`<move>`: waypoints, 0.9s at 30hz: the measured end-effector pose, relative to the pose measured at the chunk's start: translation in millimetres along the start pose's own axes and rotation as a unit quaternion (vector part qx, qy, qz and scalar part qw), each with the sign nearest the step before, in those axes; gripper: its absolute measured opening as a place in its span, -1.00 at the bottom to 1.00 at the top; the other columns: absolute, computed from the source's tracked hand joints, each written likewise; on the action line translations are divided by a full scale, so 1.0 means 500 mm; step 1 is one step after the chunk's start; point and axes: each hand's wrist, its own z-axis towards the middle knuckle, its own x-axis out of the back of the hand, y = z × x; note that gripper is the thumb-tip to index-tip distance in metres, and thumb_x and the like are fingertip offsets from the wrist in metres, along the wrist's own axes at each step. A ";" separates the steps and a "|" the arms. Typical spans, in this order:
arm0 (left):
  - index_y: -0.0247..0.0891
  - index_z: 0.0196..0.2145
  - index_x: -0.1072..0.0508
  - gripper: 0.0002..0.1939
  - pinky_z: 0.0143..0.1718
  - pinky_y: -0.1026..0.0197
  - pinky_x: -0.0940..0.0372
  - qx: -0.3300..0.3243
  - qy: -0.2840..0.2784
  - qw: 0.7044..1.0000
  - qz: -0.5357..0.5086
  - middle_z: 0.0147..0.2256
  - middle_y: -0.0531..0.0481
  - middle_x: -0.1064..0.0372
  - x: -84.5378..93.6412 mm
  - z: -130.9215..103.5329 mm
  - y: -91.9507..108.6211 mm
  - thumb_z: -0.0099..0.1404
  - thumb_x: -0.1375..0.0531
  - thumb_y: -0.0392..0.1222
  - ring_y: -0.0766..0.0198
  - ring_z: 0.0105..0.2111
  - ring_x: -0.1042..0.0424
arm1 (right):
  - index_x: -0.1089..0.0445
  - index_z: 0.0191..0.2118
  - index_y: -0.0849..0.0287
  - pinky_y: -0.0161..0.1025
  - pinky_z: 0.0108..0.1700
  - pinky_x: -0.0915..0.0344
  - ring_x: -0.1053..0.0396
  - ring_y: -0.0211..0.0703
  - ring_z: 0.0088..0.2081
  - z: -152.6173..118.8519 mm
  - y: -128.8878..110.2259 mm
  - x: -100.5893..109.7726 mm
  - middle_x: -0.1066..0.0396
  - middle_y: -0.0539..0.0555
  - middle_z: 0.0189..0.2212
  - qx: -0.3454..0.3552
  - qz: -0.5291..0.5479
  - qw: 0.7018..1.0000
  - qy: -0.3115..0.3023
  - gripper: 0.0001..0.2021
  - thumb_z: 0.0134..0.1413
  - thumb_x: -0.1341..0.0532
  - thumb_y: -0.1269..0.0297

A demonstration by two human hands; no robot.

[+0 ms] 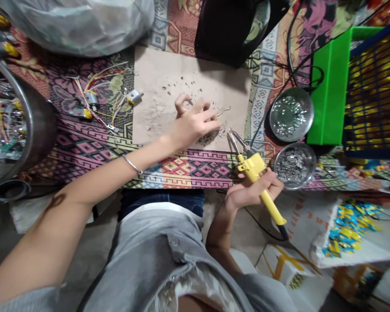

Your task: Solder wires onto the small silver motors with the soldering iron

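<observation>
One yellow soldering tool (252, 167) fills my right grip (254, 190); my left grip (196, 121) curls over cardboard (159, 71), underside hidden; whether it holds anything, I cannot tell.

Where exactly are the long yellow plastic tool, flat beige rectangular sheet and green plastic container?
Long yellow plastic tool (251, 165): head view, wide front body.
Flat beige rectangular sheet (154, 71): head view, bare upper-left area.
Green plastic container (330, 99): head view, side wall.

Two bowls (307, 101) sit right of your soldering iron (253, 167); the sheet (154, 71) lies upper centre, motors (135, 97) left of it.
</observation>
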 end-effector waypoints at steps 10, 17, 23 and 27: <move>-0.04 -0.18 -0.61 -0.64 0.27 -0.44 -0.05 -0.024 0.001 1.000 0.012 -0.15 0.01 -0.54 -0.004 0.003 -0.004 0.62 -0.03 -0.27 -0.05 0.18 -0.38 | -0.10 -0.36 0.00 -0.23 -0.54 -0.29 -0.28 -0.25 -0.46 -0.002 0.004 0.005 -0.18 -0.03 -0.38 -0.001 -0.018 1.000 -0.019 -0.58 0.18 -0.20 -0.21; -0.05 -0.16 -0.62 -0.59 0.25 -0.52 -0.11 -0.029 -0.029 0.999 0.023 -0.11 -0.03 -0.57 0.004 0.010 0.003 0.65 0.00 -0.31 -0.06 0.20 -0.38 | -0.09 -0.35 0.00 -0.22 -0.55 -0.30 -0.23 -0.31 -0.53 -0.003 0.008 0.010 -0.19 -0.07 -0.40 0.004 -0.048 0.998 -0.037 -0.56 0.20 -0.18 -0.24; -0.07 -0.20 -0.63 -0.67 0.26 -0.44 -0.04 -0.021 -0.016 1.000 -0.005 -0.15 -0.03 -0.54 0.004 0.014 0.004 0.60 -0.08 -0.30 -0.04 0.16 -0.37 | -0.16 -0.33 0.02 -0.25 -0.52 -0.31 -0.27 -0.30 -0.49 -0.004 0.009 0.013 -0.21 -0.07 -0.39 -0.002 -0.008 0.999 -0.052 -0.58 0.18 -0.25 -0.20; -0.06 -0.22 -0.64 -0.70 0.25 -0.40 -0.05 -0.016 -0.004 1.000 -0.011 -0.16 -0.03 -0.55 0.000 0.016 0.001 0.58 -0.13 -0.29 -0.03 0.15 -0.38 | -0.15 -0.32 0.02 -0.24 -0.48 -0.34 -0.27 -0.30 -0.48 -0.004 0.010 0.014 -0.23 -0.07 -0.39 0.000 -0.024 0.998 -0.056 -0.57 0.19 -0.23 -0.23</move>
